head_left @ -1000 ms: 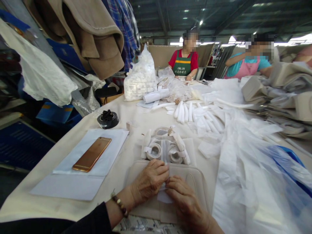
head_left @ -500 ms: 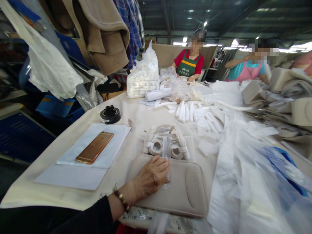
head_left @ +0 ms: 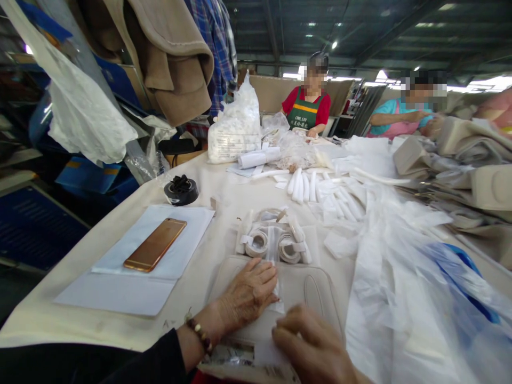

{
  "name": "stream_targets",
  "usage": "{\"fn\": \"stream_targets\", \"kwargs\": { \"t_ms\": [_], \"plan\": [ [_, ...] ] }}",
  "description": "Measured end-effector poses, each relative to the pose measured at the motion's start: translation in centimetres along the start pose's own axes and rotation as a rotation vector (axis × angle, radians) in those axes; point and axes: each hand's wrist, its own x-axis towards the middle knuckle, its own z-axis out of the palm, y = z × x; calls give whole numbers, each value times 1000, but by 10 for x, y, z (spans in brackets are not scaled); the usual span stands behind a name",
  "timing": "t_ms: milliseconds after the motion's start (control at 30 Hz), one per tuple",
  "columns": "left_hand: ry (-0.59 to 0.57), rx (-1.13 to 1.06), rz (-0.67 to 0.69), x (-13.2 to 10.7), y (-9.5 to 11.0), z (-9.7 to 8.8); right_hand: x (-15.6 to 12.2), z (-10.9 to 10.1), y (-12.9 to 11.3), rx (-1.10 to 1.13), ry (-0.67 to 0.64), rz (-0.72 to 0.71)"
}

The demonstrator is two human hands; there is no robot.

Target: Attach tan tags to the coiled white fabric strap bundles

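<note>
A flat beige bag [head_left: 294,282] with a rounded body and an oval outline near its right end lies before me. Palm down across its middle, my left hand [head_left: 250,290] presses on a translucent plastic strip [head_left: 276,305] with fingers stretched out. My right hand [head_left: 312,341], smeared by motion, is over the bag's front right part with fingers curled; whatever they grip is hidden. Behind the bag sit its wrapped handles [head_left: 295,226] and two coiled beige straps [head_left: 256,242], on a pale sheet. Printed packaging [head_left: 232,353] shows at the bag's front edge.
Left of the bag, a gold phone [head_left: 155,244] rests on papers [head_left: 120,290], with a black tape roll [head_left: 181,190] behind. White padded tubes [head_left: 302,186] and a stuffed plastic bag [head_left: 235,128] lie farther back. Plastic sheets [head_left: 384,288] cover the right side. Two co-workers [head_left: 308,109] are across the table.
My right hand has come into view from the lower right, over the bag's front part. My left hand stays in place on the bag.
</note>
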Motion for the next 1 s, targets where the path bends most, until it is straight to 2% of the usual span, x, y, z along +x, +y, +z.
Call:
{"fn": "stream_targets", "kwargs": {
  "t_ms": [100, 167, 333, 633, 833, 1000],
  "plan": [
    [1, -28, 5, -4, -3, 5, 22, 11, 35, 127, 138, 129],
    [15, -35, -2, -8, -3, 8, 26, 21, 51, 196, 148, 247],
    [24, -88, 12, -15, 2, 5, 12, 42, 63, 198, 149, 433],
    [30, -227, 41, -15, 2, -6, 9, 53, 66, 87, 171, 473],
    [70, -206, 80, -16, 1, -6, 5, 61, 67, 39, 175, 483],
    [129, -165, 133, -20, 3, -3, 7, 55, 66, 65, 190, 466]
  ]
}}
